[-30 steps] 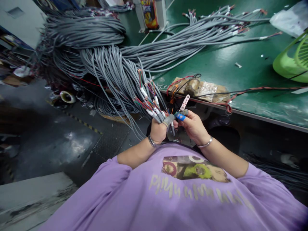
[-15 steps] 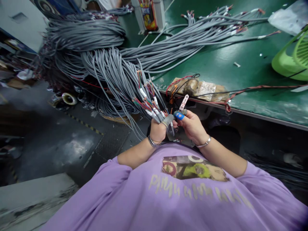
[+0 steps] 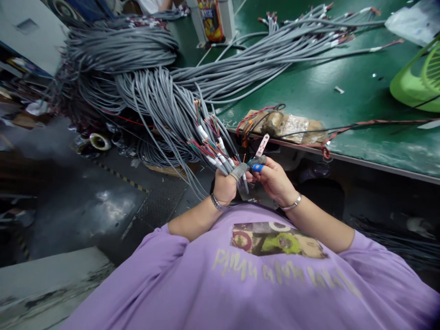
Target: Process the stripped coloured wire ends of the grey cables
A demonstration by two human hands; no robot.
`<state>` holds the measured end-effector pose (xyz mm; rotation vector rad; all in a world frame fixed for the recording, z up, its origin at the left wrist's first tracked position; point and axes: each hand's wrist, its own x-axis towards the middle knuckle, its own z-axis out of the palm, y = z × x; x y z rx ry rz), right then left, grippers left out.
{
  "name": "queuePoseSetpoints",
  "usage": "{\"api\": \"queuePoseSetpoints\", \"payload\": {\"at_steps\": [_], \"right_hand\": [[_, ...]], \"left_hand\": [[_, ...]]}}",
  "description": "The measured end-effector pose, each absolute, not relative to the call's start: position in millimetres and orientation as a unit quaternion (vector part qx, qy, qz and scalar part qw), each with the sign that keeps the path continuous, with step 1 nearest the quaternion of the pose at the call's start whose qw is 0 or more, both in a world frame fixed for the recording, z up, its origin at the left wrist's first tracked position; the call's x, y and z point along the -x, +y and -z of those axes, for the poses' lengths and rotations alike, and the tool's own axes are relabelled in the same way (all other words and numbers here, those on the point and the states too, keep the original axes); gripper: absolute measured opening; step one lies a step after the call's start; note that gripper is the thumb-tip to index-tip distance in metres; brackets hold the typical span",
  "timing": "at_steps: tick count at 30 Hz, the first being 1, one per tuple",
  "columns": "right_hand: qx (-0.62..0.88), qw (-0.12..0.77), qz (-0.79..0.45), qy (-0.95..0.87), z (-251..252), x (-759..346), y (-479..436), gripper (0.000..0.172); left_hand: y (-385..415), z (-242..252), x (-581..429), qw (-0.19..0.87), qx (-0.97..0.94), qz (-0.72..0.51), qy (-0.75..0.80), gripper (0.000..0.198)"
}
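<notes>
The person's left hand (image 3: 225, 187) is closed in a fist around a handful of grey cables (image 3: 178, 119), gripping them just below their stripped ends (image 3: 209, 146), so the coloured inner wires fan upward in reach of the other hand. The cables trail from the fist up to a large bundle that drapes over the edge of the green tabletop (image 3: 309, 87), which lets the tabletop carry their weight. The right hand (image 3: 275, 181) sits just beside the left, its fingertips pinched together on what looks like one wire end; the taped thumb and forefinger, one wrapped in blue (image 3: 257, 167), probably protect the skin. A small pinkish tool (image 3: 263, 144) stands up above the right fingers; whether the hand holds it cannot be told. A green plastic basket (image 3: 417, 85) lies far right.
</notes>
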<state>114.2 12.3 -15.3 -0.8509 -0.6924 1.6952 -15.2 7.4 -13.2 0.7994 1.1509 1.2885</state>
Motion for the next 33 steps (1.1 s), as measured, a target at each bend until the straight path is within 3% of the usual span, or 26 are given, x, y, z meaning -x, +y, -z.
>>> {"api": "queuePoseSetpoints", "payload": {"at_steps": [6,18,33], "right_hand": [[0.385,0.545,-0.673,-0.319,20.2,-115.3,16.1,0.036],[0.381,0.538,-0.688,-0.301,19.0,-112.9,11.8,0.028],[0.39,0.537,-0.667,-0.339,16.5,-113.6,11.9,0.038]], "left_hand": [[6.0,18.8,17.6,0.589,-0.35,-0.544,0.485,0.04],[6.9,20.9,17.3,0.585,-0.347,-0.547,0.489,0.04],[6.9,22.9,17.8,0.581,-0.372,-0.537,0.485,0.039]]}}
